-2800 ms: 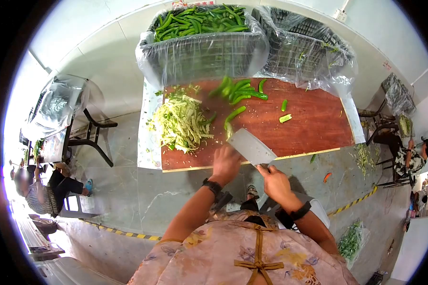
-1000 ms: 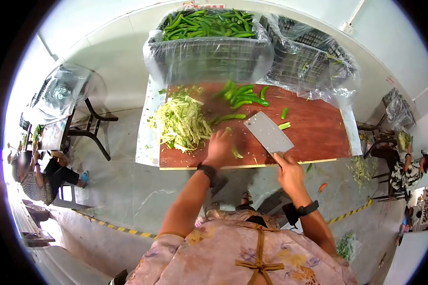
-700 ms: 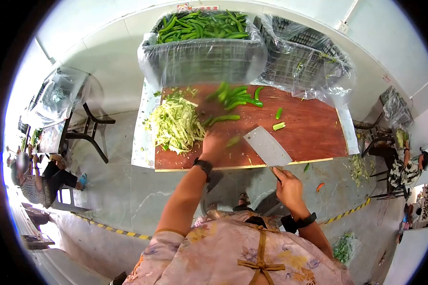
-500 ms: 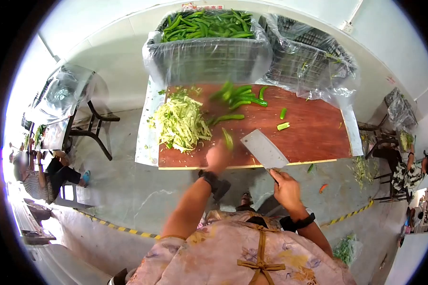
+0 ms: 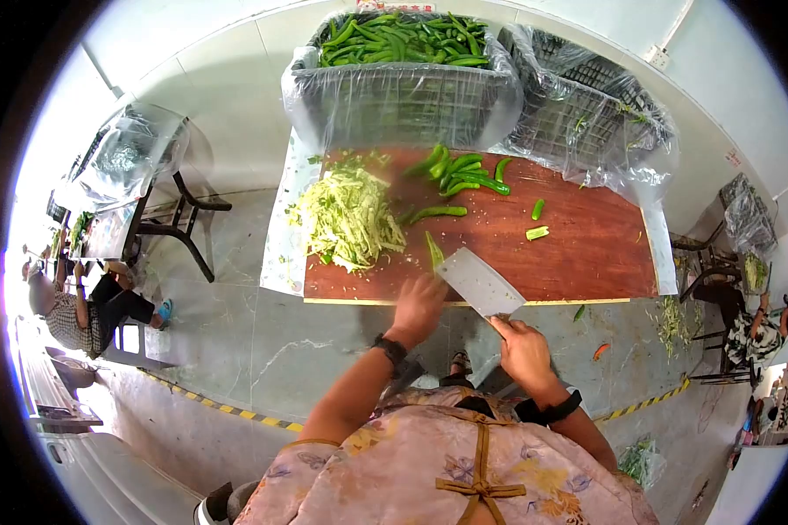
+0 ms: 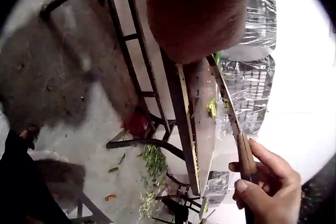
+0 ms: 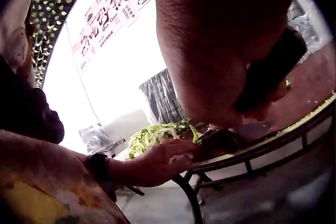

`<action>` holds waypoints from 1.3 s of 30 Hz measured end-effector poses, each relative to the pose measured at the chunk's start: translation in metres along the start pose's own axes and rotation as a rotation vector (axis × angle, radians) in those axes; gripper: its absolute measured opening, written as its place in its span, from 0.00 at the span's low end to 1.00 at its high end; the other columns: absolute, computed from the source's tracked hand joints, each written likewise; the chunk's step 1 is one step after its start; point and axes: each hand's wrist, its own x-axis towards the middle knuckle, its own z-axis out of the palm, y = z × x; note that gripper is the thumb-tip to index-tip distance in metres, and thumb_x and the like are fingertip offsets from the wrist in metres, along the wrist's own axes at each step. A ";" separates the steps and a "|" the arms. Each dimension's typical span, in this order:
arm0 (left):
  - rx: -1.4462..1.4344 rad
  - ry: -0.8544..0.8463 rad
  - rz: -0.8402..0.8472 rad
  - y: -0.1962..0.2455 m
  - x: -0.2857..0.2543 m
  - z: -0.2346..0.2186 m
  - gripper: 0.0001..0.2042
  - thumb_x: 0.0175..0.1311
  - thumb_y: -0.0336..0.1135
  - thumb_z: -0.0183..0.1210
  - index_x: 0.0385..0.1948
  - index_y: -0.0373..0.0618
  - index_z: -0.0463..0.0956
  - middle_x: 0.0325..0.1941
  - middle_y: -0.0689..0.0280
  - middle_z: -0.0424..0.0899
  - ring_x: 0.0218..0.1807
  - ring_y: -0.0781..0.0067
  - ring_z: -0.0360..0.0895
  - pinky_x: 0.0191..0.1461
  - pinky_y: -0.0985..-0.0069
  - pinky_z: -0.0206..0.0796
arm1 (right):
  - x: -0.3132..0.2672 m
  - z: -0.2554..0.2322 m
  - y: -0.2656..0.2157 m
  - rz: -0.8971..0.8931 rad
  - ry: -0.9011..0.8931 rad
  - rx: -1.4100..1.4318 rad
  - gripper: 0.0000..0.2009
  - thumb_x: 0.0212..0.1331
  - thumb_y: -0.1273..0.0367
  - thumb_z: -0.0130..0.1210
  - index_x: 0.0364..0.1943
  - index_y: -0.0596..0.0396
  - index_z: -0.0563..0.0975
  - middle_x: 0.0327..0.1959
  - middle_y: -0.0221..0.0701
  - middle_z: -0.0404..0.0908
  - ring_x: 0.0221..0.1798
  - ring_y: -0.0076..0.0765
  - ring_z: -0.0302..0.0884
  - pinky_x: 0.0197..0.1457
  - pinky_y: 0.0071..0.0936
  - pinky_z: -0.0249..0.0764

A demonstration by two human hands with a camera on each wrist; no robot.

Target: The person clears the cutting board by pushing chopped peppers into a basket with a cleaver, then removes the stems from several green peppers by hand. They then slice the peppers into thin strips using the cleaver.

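Note:
My right hand (image 5: 525, 352) grips the wooden handle of a cleaver (image 5: 480, 282), its broad blade lying at a slant over the front of the red-brown board (image 5: 578, 254). The left wrist view shows fingers and thumb curled round that handle (image 6: 245, 153). Just left of the blade, my left hand (image 5: 418, 308), slightly blurred, holds a slim green pepper (image 5: 434, 251) at its near end, fingertips close to the blade's corner. Beyond the left hand lies a heap of pale green shredded vegetable (image 5: 348, 219). Another pepper (image 5: 438, 212) lies behind, with several more whole peppers (image 5: 477, 175) further back.
Behind the board stands a plastic-lined crate (image 5: 403, 101) full of green peppers, beside a second lined crate (image 5: 587, 114). Two short pepper pieces (image 5: 537, 234) lie on the board's right half. People sit at tables on the far left and far right.
My left hand has come back from the edge of the shredded heap toward the front, bringing the pepper to the blade. The cleaver has shifted left, nearer to that hand.

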 end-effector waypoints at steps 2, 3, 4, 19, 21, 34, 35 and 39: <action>-0.055 -0.031 -0.023 -0.003 -0.003 0.006 0.14 0.49 0.30 0.52 0.39 0.41 0.76 0.51 0.59 0.76 0.55 0.58 0.69 0.56 0.58 0.61 | 0.002 -0.001 -0.001 0.017 -0.040 -0.018 0.24 0.44 0.77 0.50 0.52 0.47 0.74 0.42 0.40 0.78 0.36 0.49 0.77 0.41 0.41 0.74; -0.056 -0.032 -0.024 -0.003 -0.003 0.007 0.14 0.49 0.30 0.52 0.39 0.41 0.76 0.51 0.59 0.76 0.55 0.58 0.69 0.56 0.58 0.61 | 0.003 0.000 -0.001 -0.003 -0.022 -0.024 0.24 0.44 0.77 0.50 0.52 0.47 0.74 0.41 0.41 0.78 0.36 0.49 0.77 0.40 0.41 0.74; -0.069 -0.019 -0.024 -0.004 -0.003 0.009 0.13 0.49 0.30 0.52 0.38 0.41 0.76 0.50 0.59 0.76 0.55 0.58 0.69 0.57 0.58 0.60 | 0.006 0.000 -0.002 -0.023 -0.004 -0.029 0.25 0.44 0.77 0.50 0.52 0.47 0.74 0.39 0.41 0.78 0.36 0.49 0.77 0.40 0.41 0.74; -0.070 -0.072 -0.038 -0.002 -0.002 0.007 0.14 0.48 0.31 0.55 0.39 0.41 0.75 0.49 0.60 0.75 0.57 0.58 0.67 0.59 0.57 0.58 | 0.026 0.011 0.000 -0.035 -0.029 -0.028 0.24 0.46 0.76 0.50 0.53 0.45 0.74 0.44 0.41 0.78 0.36 0.51 0.77 0.38 0.41 0.74; -0.091 -0.077 -0.044 -0.003 -0.001 0.005 0.15 0.47 0.31 0.56 0.39 0.42 0.75 0.49 0.60 0.75 0.57 0.58 0.67 0.58 0.57 0.59 | 0.026 0.010 -0.001 -0.028 -0.044 -0.037 0.25 0.46 0.76 0.50 0.53 0.45 0.73 0.44 0.41 0.78 0.37 0.51 0.77 0.38 0.41 0.74; -0.081 -0.061 -0.040 -0.003 -0.001 0.001 0.17 0.44 0.32 0.57 0.40 0.43 0.76 0.47 0.64 0.77 0.53 0.60 0.68 0.54 0.61 0.60 | 0.028 0.008 0.002 -0.108 0.045 0.008 0.23 0.46 0.76 0.53 0.52 0.48 0.75 0.33 0.41 0.76 0.32 0.50 0.75 0.34 0.42 0.72; -0.093 -0.065 -0.045 -0.003 -0.001 0.001 0.17 0.44 0.32 0.57 0.40 0.44 0.76 0.46 0.64 0.77 0.52 0.61 0.69 0.53 0.61 0.60 | 0.026 0.006 0.003 -0.110 0.043 0.007 0.23 0.46 0.76 0.53 0.52 0.48 0.75 0.33 0.41 0.76 0.32 0.50 0.75 0.34 0.42 0.72; -0.086 -0.030 -0.040 0.000 0.001 0.001 0.16 0.44 0.31 0.56 0.38 0.44 0.76 0.46 0.64 0.77 0.49 0.61 0.69 0.51 0.61 0.60 | 0.036 0.000 -0.006 -0.023 -0.105 -0.015 0.23 0.46 0.75 0.51 0.51 0.47 0.75 0.40 0.42 0.79 0.42 0.50 0.77 0.44 0.40 0.74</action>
